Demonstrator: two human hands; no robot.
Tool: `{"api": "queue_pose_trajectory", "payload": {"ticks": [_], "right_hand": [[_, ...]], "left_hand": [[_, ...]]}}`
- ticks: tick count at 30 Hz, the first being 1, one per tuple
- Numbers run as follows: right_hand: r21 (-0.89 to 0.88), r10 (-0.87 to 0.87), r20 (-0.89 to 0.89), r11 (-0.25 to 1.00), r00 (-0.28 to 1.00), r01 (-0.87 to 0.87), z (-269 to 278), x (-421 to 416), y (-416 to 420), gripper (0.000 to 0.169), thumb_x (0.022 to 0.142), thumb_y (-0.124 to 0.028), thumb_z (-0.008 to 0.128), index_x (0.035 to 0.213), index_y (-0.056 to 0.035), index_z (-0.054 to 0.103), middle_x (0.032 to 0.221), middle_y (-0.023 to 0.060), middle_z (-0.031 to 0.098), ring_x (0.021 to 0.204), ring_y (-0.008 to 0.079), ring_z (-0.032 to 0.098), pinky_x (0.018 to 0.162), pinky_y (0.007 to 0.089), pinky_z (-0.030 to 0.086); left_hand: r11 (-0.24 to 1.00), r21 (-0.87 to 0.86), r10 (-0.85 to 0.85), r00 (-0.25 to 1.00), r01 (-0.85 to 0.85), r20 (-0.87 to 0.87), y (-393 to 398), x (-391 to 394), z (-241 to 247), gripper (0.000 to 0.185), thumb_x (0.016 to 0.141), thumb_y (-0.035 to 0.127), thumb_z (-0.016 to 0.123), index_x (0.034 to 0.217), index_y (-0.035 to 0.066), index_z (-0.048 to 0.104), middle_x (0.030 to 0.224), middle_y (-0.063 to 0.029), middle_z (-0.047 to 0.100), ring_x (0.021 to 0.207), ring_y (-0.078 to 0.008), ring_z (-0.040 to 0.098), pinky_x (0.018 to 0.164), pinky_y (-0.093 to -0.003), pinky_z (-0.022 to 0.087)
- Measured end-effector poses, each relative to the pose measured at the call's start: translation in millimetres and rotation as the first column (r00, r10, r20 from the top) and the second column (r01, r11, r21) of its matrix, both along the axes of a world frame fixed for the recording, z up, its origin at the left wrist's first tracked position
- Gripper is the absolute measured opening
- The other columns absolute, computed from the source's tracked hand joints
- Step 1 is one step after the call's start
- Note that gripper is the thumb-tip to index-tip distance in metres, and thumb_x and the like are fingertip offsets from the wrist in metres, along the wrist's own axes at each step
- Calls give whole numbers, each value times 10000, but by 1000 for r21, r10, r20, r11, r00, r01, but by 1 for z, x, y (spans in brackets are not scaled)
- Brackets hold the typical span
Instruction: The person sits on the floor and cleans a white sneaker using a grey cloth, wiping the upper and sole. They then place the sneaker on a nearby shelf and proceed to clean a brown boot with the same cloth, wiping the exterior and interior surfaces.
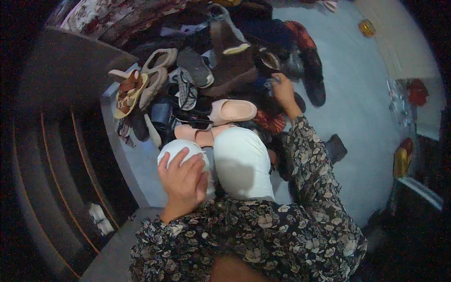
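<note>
My left hand (pixel 185 176) rests on my knee in white trousers, its fingers apart and holding nothing. Past my knees lies a large pile of footwear, where my right hand (pixel 280 86) reaches in. Its fingers are closed on a small greyish item (pixel 271 84), too blurred to name. Just beyond it is a dark shoe (pixel 269 60) with a light insole. Nearer my knees lie a pale pink slide sandal (pixel 238 111) and a peach-coloured slide (pixel 186 132). A checked slip-on shoe (pixel 186 93) and a grey shoe (pixel 197 68) sit further left.
Brown strappy sandals (pixel 128 93) and beige slippers (pixel 155 84) lie at the pile's left edge, beside dark shelves or steps (pixel 63 169) with a white item (pixel 101 218). A dark item (pixel 335 148) lies on the pale floor (pixel 352 105) to the right. Patterned fabric (pixel 116 17) is at the top left.
</note>
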State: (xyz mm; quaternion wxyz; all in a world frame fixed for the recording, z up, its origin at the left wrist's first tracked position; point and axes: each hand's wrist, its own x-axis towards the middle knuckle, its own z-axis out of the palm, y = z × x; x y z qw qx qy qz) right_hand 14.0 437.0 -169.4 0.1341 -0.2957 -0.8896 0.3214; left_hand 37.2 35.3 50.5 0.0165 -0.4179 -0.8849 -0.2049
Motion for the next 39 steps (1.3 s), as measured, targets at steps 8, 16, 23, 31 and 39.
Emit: {"api": "queue_pose_trajectory", "payload": {"ticks": [8,16,23,31,39], "right_hand": [[-138,45,359,990,932,5,-9,2,-32,334,795,-272,652,1080,-98,631,963,197,665,871,379,637,747,455,505],[-143,265,369,963,891,-228,-18,8,-76,259,805,-221,626,1050,-137,642,970,164,666,854,377,640,746,471,506],[154,261,130,948,956,-280,10,-50,-52,342,779,-118,636,1120,-124,605,1032,177,631,970,376,607,812,464,490],[289,353,184,873,917,-394,37,-98,-58,408,801,-116,592,1207,-118,547,1127,195,614,977,393,613,830,478,487],[263,289,527,839,799,-477,39,-81,-83,380,812,-380,615,1061,-93,623,1013,189,652,836,395,639,719,472,513]], "left_hand": [[998,60,25,983,-37,179,-9,-10,18,271,697,153,687,962,100,660,1068,-15,633,1076,-248,560,988,-491,299],[993,117,11,984,-32,181,-12,-11,19,254,711,168,684,952,90,667,1056,-36,653,1057,-251,580,981,-490,309],[986,165,-46,990,23,134,-26,-5,11,222,736,176,665,942,93,654,1072,-34,654,1055,-242,584,977,-492,320],[976,212,-33,999,39,-29,-32,25,6,190,735,195,680,912,132,651,1057,-12,661,1033,-222,595,955,-478,363],[967,255,1,1000,-9,32,-20,23,5,227,681,217,716,884,133,657,1042,-11,662,1039,-229,581,981,-495,358]]}}
